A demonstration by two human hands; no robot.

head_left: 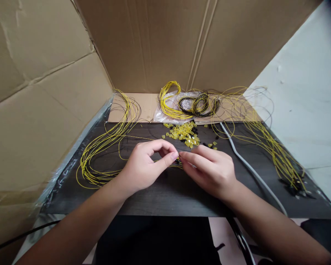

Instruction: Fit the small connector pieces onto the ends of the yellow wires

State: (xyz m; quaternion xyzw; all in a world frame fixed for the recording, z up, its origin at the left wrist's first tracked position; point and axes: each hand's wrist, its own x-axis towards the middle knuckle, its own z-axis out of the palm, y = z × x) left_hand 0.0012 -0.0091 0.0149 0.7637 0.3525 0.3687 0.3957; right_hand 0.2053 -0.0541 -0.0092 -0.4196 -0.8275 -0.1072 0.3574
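Observation:
My left hand [150, 162] and my right hand [209, 167] meet fingertip to fingertip over the middle of the dark work surface. Thumb and forefinger of the left are pinched, and so are the right fingers. A small dark piece shows at the left fingertips, too small to name, and what the right fingers grip is mostly hidden. Thin yellow wires [89, 165] loop out to the left and pass behind and under my hands. Just beyond the fingertips lies a heap of small yellow translucent pieces [183, 132] mixed with black ones.
Coils of yellow wire [165, 105] and black wire [201, 105] lie on a clear plastic bag at the back. More yellow wires [281, 162] with black ends spread on the right. A grey cable [251, 167] crosses the surface. Cardboard walls [160, 44] stand behind and at left.

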